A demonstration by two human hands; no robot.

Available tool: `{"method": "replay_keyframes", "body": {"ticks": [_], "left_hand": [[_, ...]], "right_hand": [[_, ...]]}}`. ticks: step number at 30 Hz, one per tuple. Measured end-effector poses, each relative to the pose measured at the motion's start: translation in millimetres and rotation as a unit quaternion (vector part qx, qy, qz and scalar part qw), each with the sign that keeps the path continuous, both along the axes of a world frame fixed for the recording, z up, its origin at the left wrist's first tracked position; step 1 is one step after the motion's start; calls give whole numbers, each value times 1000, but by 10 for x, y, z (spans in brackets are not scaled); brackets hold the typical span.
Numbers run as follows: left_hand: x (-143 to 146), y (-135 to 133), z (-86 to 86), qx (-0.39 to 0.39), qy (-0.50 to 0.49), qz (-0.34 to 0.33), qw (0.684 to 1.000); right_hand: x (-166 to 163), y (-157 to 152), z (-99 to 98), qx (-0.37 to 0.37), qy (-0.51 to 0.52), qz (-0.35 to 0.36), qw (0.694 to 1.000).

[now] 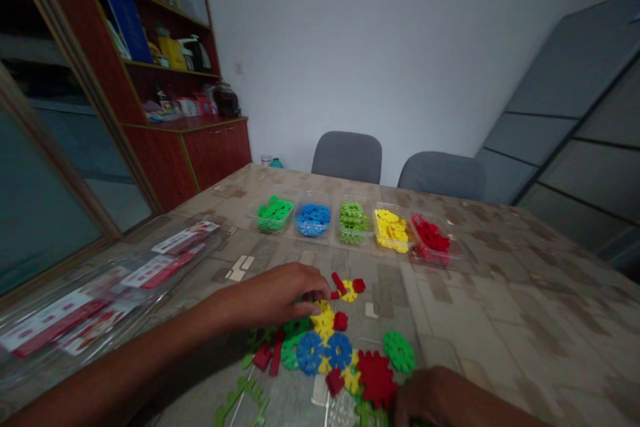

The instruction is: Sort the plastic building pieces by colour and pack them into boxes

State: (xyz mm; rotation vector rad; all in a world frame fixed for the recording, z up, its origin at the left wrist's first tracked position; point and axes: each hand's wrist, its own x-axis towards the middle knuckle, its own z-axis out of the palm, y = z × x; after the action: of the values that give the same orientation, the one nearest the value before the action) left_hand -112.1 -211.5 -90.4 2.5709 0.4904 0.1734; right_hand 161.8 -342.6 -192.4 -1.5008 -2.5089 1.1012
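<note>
A heap of plastic snowflake-shaped pieces (330, 353) in red, yellow, blue and green lies on the table in front of me. My left hand (280, 295) reaches into the top of the heap, fingers curled and pinched together over a piece that I cannot make out. My right hand (430, 395) rests at the bottom edge of the picture beside a large red piece (376, 379), its fingers hidden. A green round piece (399, 351) lies just above that hand.
Five clear trays stand in a row further back: green (274, 213), blue (313, 219), light green (353, 221), yellow (392, 229), red (431, 237). Packaged cards (100, 300) lie at the left. Two grey chairs (347, 156) stand behind the table; a wooden cabinet (190, 147) stands left.
</note>
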Motion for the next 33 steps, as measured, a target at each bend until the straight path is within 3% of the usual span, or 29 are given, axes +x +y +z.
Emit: {"method": "replay_keyframes", "body": {"ticks": [3,6,9,13,16,19,22,26,29,33], "left_hand": [[59,-126,-23,-8,-14,-18,1000],[165,-325,-89,-24,-24,-68,997],[283,-527,-176,-28,-44,-103,993],[413,-648,-305,-14,-60,-104,993],[473,-611,-393,9,-59,-91,994],[479,-533,-426,35,-57,-58,996],[408,-459,-351,31,-64,-47,996],[189,-311,-127,27,-64,-37,997],[-56,-160,1,31,-58,-11,998],[-427,-77,4,21,-27,61,998]], "right_hand": [[19,-207,275,-7,-12,-42,999],[35,-398,600,79,46,-100,991],[50,-503,745,113,33,-129,985],[80,-588,603,173,-43,-115,977],[102,-641,429,254,-59,-89,961],[96,-646,299,276,-61,-67,957],[37,-604,187,268,-64,-84,958],[-119,-555,99,247,-26,-99,964],[-239,-524,121,248,-4,-90,965],[-304,-446,189,248,14,-75,966]]}}
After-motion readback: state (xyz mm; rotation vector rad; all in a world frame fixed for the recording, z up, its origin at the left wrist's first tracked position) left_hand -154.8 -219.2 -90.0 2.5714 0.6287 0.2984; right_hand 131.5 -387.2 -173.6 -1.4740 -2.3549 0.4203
